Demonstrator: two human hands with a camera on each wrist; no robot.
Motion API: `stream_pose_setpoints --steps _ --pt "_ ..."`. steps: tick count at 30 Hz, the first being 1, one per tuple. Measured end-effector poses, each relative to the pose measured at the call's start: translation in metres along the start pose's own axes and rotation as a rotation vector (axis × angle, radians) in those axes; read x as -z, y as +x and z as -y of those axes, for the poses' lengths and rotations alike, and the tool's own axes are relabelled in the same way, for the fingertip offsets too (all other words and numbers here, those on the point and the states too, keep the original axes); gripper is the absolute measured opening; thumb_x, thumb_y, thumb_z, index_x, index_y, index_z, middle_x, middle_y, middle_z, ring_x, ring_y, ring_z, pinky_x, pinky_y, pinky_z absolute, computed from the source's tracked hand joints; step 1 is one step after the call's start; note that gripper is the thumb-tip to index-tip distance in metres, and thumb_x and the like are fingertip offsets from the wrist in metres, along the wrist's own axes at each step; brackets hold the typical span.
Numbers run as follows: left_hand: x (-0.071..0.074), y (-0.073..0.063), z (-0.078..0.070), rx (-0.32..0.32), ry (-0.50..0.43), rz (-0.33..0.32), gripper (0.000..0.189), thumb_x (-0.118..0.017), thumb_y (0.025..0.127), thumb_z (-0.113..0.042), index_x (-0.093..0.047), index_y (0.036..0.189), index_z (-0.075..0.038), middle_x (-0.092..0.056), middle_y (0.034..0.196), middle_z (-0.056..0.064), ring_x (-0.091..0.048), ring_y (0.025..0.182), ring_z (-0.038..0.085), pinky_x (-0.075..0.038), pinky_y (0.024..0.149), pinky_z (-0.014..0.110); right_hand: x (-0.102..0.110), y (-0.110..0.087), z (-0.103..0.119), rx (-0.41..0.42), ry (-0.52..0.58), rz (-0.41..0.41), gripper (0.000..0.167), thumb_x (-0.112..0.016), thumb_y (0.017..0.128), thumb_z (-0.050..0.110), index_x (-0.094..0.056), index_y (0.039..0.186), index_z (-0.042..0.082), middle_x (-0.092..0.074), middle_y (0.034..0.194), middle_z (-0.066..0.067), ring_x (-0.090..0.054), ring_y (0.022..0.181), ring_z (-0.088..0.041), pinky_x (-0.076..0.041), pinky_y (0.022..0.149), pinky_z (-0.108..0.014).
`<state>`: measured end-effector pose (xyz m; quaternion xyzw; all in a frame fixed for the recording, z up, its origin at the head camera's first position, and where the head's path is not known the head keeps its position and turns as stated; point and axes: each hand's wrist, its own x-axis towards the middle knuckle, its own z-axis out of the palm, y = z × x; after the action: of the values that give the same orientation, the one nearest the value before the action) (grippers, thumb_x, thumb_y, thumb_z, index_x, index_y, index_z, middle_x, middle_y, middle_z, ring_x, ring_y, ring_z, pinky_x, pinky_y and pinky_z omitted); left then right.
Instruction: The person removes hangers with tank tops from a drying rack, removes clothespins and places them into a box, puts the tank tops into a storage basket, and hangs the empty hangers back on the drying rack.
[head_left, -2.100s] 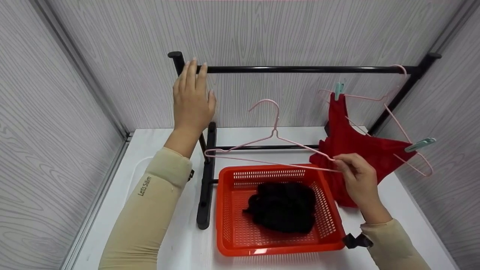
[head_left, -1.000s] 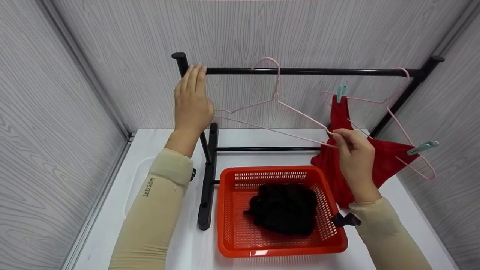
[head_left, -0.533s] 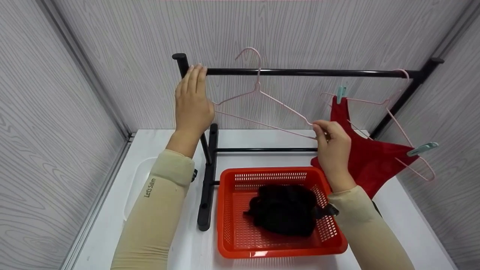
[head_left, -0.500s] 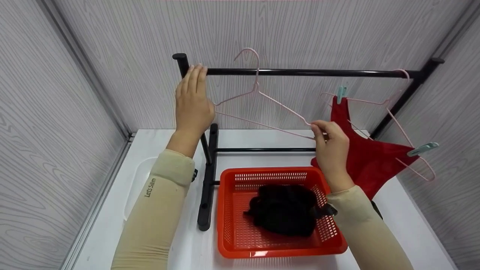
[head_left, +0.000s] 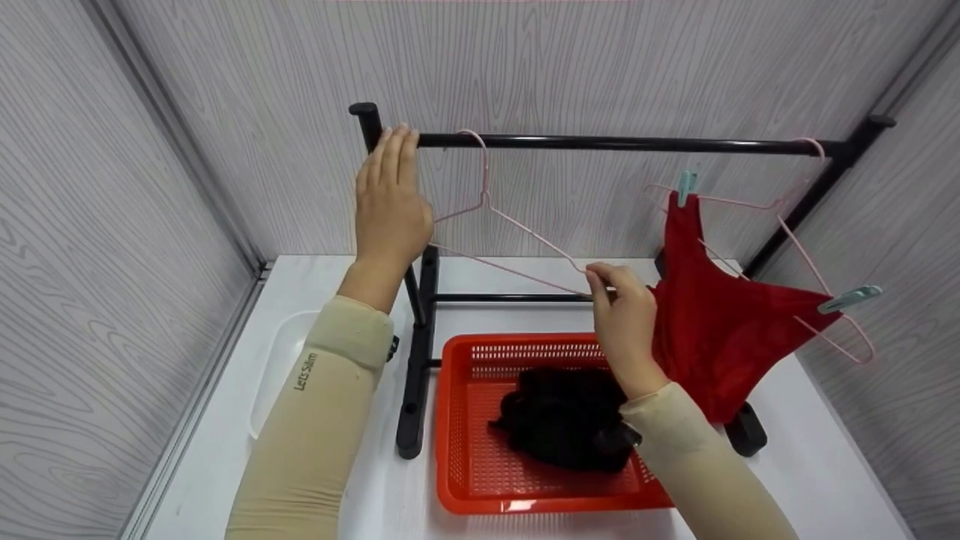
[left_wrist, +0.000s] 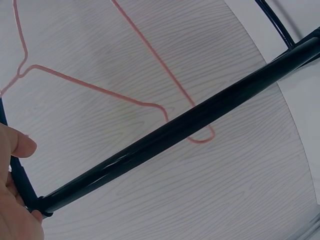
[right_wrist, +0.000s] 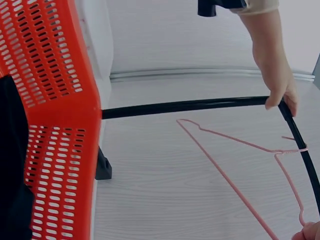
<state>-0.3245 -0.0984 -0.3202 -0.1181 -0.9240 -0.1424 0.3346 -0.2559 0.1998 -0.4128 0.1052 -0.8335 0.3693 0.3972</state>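
Observation:
My left hand (head_left: 393, 210) lies on the upper left corner of a black clothes rack (head_left: 600, 143). In the left wrist view its thumb and fingers come round the bar there. My right hand (head_left: 624, 319) pinches the lower right corner of a thin pink clothes hanger (head_left: 534, 235). That hanger carries no garment, and its hook passes over the top bar, as the right wrist view also shows. Part of its left end is hidden behind my left hand in the head view.
At the rack's right end a second pink hanger (head_left: 802, 246) bears a red garment (head_left: 735, 330), held by green clothespins (head_left: 849, 298). Below, a red basket (head_left: 448, 427) with black cloth (head_left: 559, 420) in it stands on the white tabletop. Wood-patterned walls surround the table.
My right hand has raised the pink hanger from above the basket, shifted it left, then lowered its hook onto the top bar. My left hand has stayed at the rack's corner.

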Motion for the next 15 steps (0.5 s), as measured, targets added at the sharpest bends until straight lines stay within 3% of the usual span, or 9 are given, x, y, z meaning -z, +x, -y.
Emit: stream_pose_setpoints --steps 10,15 --pt "-0.002 0.0 -0.001 0.014 0.011 0.013 0.07 -0.039 0.09 0.001 -0.02 0.158 -0.005 -0.019 0.164 0.012 -0.01 0.153 0.025 -0.005 0.123 0.037 -0.005 -0.017 0.012 0.007 0.001 0.078 0.012 -0.071 0.093 0.005 -0.076 0.103 0.004 -0.073 0.094 -0.008 -0.069 0.085 -0.019 -0.057 0.077 -0.036" --pt "-0.003 0.001 -0.002 0.014 0.024 0.02 0.072 -0.038 0.09 0.001 -0.018 0.158 -0.005 -0.018 0.164 0.012 -0.009 0.153 0.025 -0.005 0.123 0.038 -0.008 -0.026 0.02 0.017 0.027 0.125 0.012 -0.071 0.092 0.005 -0.076 0.103 0.005 -0.073 0.091 -0.006 -0.068 0.079 -0.017 -0.058 0.07 -0.034"
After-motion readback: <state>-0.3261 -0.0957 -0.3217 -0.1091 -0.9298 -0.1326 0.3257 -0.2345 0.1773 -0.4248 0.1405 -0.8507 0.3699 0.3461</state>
